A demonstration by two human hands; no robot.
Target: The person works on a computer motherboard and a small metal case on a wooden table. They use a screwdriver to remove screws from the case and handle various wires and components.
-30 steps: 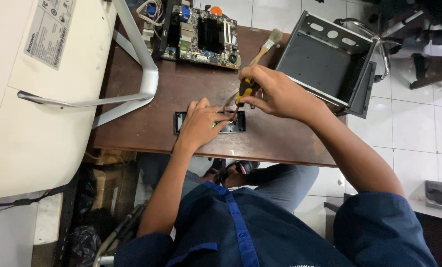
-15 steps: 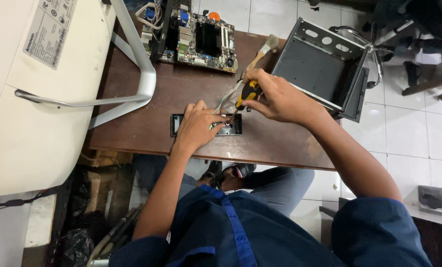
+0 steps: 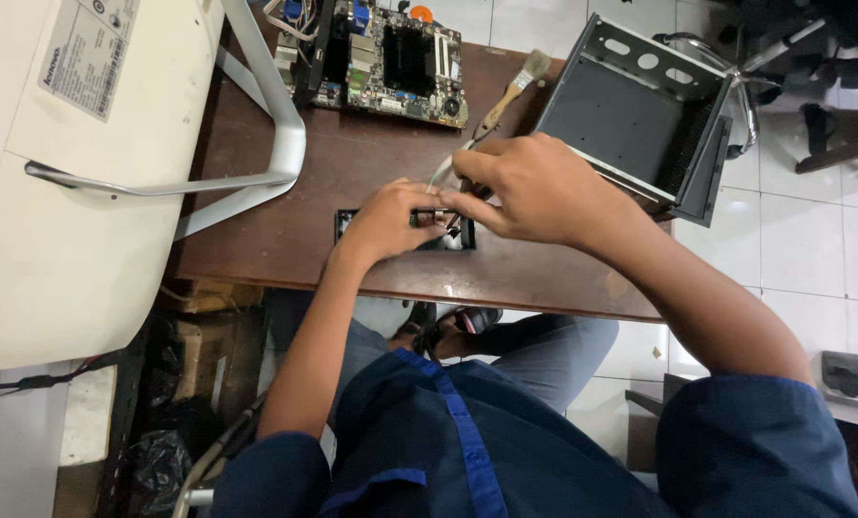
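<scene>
Since the earlier view, your right hand (image 3: pixel 544 187) has rolled over the tool, so the yellow-and-black handle seen before is now hidden under your knuckles; your left hand (image 3: pixel 390 219) has kept its place on the small black component (image 3: pixel 453 235).

That component lies flat on the brown table (image 3: pixel 352 163), directly beneath both hands and close to the table's near edge. Its long axis runs left to right across you, from under your left palm toward your right fingertips. Only its two ends show; the middle is covered.

Your left hand is pressed down on it, fingers curled narrow over its top, pinning it. Your right hand is closed around the screwdriver (image 3: pixel 440 173), whose pale shaft slants out from under the fingers, up and to the left. Where the tip meets the component cannot be told.

Your left hand is the nearer one, resting on the part; your right hand works from just to its right, fingertips meeting your left.

Beyond your right hand a paintbrush (image 3: pixel 510 91) lies on the table, handle pointing back toward you. Farther out sit a circuit board (image 3: pixel 390 62) and an open metal chassis (image 3: pixel 630 115).
</scene>
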